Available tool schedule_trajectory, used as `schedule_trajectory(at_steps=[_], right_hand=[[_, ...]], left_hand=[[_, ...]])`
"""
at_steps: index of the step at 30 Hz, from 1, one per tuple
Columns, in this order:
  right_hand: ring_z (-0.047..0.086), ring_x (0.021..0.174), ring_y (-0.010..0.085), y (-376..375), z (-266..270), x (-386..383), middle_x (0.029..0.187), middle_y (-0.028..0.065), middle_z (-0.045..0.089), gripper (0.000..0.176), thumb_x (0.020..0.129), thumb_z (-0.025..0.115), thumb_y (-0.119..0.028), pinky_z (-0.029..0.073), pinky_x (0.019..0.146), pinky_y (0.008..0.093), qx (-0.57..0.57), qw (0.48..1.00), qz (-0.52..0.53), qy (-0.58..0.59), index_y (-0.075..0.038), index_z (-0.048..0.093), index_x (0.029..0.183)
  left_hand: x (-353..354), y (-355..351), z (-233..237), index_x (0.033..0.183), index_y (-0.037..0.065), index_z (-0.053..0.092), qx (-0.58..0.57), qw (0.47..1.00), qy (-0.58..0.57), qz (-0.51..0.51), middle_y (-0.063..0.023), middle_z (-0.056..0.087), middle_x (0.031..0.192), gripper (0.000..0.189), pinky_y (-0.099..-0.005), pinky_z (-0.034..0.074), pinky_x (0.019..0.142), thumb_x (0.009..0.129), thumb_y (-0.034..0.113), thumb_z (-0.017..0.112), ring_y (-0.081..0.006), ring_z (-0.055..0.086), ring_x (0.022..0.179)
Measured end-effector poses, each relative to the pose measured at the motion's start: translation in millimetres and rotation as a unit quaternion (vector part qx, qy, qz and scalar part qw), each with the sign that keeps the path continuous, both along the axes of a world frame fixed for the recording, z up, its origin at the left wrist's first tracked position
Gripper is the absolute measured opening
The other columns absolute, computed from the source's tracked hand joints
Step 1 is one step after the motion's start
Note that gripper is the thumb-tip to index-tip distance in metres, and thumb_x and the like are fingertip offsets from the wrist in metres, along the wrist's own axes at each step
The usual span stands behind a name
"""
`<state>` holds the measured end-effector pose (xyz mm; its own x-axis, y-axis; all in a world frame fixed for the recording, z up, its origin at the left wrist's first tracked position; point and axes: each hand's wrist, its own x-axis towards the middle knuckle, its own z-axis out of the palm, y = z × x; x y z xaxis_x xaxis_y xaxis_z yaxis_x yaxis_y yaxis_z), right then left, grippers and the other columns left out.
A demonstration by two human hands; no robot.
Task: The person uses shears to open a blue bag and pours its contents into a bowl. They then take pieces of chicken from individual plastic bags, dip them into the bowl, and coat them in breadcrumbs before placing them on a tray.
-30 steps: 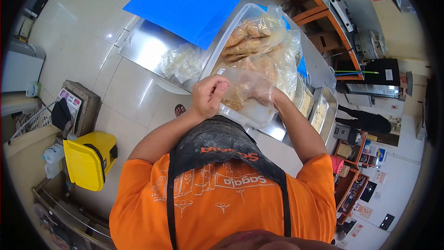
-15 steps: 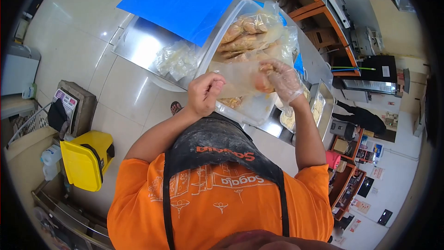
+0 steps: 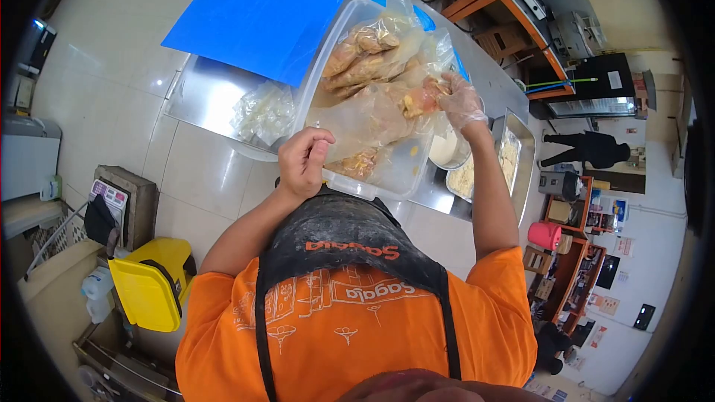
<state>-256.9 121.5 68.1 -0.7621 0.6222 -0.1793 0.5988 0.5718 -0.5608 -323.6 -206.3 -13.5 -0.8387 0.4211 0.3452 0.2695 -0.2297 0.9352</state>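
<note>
Plastic bag [image 3: 365,115] held over a clear tub [image 3: 322,82], a breaded piece [image 3: 421,99] at its mouth.
Nearest, the bare left hand [image 3: 302,164] has its fingers curled tight on the bag's lower edge. The film is thin and cloudy, stretched up over the tub on the steel counter [image 3: 212,85]; its edges are hard to trace against the packed bags behind it. The gloved right hand [image 3: 459,100] pinches the orange-brown piece, with the fingertips partly hidden by it. Farther off, a blue sheet [image 3: 261,0] is cut off at the top.
</note>
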Motion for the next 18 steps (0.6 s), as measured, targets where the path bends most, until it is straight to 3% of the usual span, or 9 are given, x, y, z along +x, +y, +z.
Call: schedule_trajectory(at_steps=[1, 4, 7, 10, 13, 16, 18], right_hand=[[0.065, 0.088, 0.0196, -2, -1, -5, 0.096, 0.0127, 0.069, 0.048, 0.081, 0.074, -0.023, 0.051, 0.077, 0.0300, 0.049, 0.999, -0.006, -0.005, 0.004, 0.061, 0.119], [0.067, 0.078, 0.0267, -10, 8, -6, 0.083, 0.0174, 0.071, 0.046, 0.081, 0.073, -0.038, 0.051, 0.072, 0.0377, -0.004, 0.997, -0.071, -0.035, 0.005, 0.069, 0.097], [0.066, 0.072, 0.0241, 6, -14, -2, 0.078, 0.0160, 0.070, 0.048, 0.082, 0.073, -0.042, 0.051, 0.069, 0.0375, 0.146, 0.988, 0.007, -0.057, 0.005, 0.070, 0.090], [0.066, 0.069, 0.0189, -5, 6, -3, 0.074, 0.0110, 0.069, 0.036, 0.086, 0.071, -0.033, 0.051, 0.065, 0.0338, 0.156, 0.980, 0.003, -0.122, 0.002, 0.071, 0.086], [0.066, 0.076, 0.0153, 3, 0, 12, 0.082, 0.0062, 0.069, 0.026, 0.090, 0.067, -0.025, 0.052, 0.069, 0.0299, -0.172, 0.983, -0.059, 0.026, 0.000, 0.070, 0.094], [0.065, 0.087, 0.0160, 9, -8, 27, 0.098, 0.0054, 0.068, 0.027, 0.092, 0.065, -0.020, 0.052, 0.077, 0.0296, -0.474, 0.857, -0.076, 0.190, 0.001, 0.065, 0.109], [0.064, 0.092, 0.0166, 12, -6, 36, 0.104, 0.0067, 0.066, 0.034, 0.091, 0.067, -0.021, 0.052, 0.079, 0.0304, -0.503, 0.832, -0.080, 0.220, 0.002, 0.061, 0.115]], left_hand=[[-1, 0, 0, 0.087, 0.000, 0.064, -0.001, 1.000, -0.003, 0.000, -0.0086, 0.055, 0.068, 0.020, -0.0286, 0.039, 0.054, 0.094, 0.017, 0.054, -0.0154, 0.051, 0.057], [0, 1, 3, 0.087, 0.001, 0.064, -0.020, 1.000, 0.000, 0.009, -0.0080, 0.055, 0.066, 0.021, -0.0294, 0.039, 0.054, 0.094, 0.019, 0.054, -0.0160, 0.051, 0.056], [1, -4, 0, 0.090, -0.003, 0.062, -0.069, 0.997, -0.005, -0.015, -0.0065, 0.063, 0.080, 0.032, -0.0242, 0.043, 0.066, 0.099, 0.024, 0.047, -0.0110, 0.055, 0.071], [1, 3, -1, 0.088, 0.001, 0.064, -0.033, 0.999, 0.017, 0.032, -0.0074, 0.054, 0.065, 0.022, -0.0294, 0.040, 0.056, 0.094, 0.020, 0.054, -0.0161, 0.052, 0.057], [3, 3, 0, 0.088, 0.001, 0.064, -0.051, 0.998, 0.007, 0.036, -0.0078, 0.056, 0.067, 0.022, -0.0288, 0.042, 0.057, 0.094, 0.020, 0.054, -0.0166, 0.053, 0.059], [4, 5, 2, 0.089, 0.001, 0.064, -0.049, 0.997, 0.018, 0.048, -0.0080, 0.059, 0.071, 0.021, -0.0282, 0.043, 0.059, 0.094, 0.019, 0.054, -0.0166, 0.055, 0.061], [5, 6, 3, 0.089, 0.001, 0.064, -0.062, 0.996, 0.019, 0.055, -0.0082, 0.060, 0.073, 0.021, -0.0279, 0.044, 0.061, 0.094, 0.018, 0.053, -0.0162, 0.056, 0.063]])
